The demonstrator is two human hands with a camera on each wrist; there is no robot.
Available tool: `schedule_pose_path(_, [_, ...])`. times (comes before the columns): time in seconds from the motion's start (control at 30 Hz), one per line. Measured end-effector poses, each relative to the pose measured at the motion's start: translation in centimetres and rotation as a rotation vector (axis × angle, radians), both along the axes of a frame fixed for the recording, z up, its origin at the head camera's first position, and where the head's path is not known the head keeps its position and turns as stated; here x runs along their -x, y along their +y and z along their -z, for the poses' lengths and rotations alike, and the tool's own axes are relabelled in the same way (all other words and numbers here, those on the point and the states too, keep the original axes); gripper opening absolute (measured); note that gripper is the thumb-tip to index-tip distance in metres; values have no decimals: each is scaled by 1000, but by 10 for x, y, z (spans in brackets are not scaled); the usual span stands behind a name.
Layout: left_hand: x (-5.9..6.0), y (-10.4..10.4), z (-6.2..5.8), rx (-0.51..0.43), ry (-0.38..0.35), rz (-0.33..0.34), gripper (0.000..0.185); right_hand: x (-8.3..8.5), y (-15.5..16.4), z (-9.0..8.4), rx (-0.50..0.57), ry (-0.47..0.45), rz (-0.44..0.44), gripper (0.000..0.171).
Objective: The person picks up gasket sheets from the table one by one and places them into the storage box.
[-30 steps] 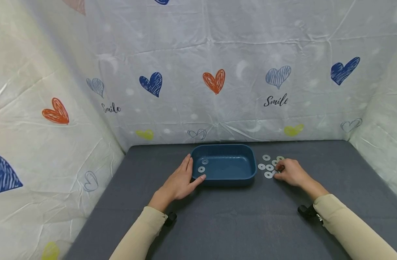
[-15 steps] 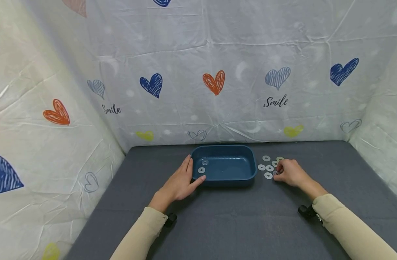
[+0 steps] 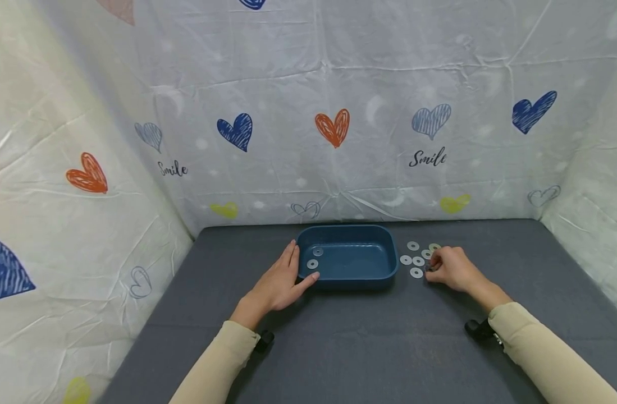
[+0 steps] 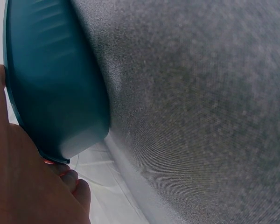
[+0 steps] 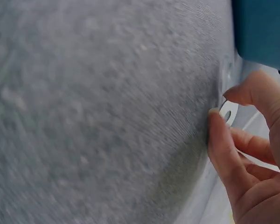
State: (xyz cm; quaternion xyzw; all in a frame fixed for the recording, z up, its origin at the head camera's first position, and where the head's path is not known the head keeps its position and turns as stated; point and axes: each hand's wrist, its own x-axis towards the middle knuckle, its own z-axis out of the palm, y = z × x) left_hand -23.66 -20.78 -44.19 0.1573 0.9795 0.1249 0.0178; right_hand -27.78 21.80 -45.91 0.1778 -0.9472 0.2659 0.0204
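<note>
The grey table [image 3: 338, 348] fills the lower part of the head view, with a white cloth with hearts [image 3: 333, 129] behind it and at both sides. In the middle of the table stands a blue tray [image 3: 384, 269], rectangular with rounded corners, and inside it, at its left end, lie two washers [image 3: 315, 258], flat and apart from each other; the rest of the tray floor is bare. The left hand [image 3: 280, 283] rests against the left end of the tray with fingers straight and relaxed, the thumb touching the near left corner, so it seems to steady the tray. To the right of the tray, on the table, lies a small group of loose washers [image 3: 413, 260], near one another. The right hand [image 3: 452, 268] is at the right edge of this group, its fingers curled down. In the right wrist view the thumb and a fingertip pinch one washer [image 5: 227, 113], which stands on its edge just at the table surface. I judge that the step in hand is the picking up of this washer. The next move probably calls for a firm pinch, because the piece is thin and slippery, and then a short carry to the left over the tray rim.
</note>
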Motion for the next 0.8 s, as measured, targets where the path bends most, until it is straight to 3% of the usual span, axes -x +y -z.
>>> schedule_pose_path(0.5, [1, 1, 0, -11, -1, 0, 103, -11, 6, -16, 144, 35, 3, 23])
schedule_pose_path(0.8, [3, 0, 2, -11, -4, -3, 105, -19, 3, -17, 184, 121, -29, 23])
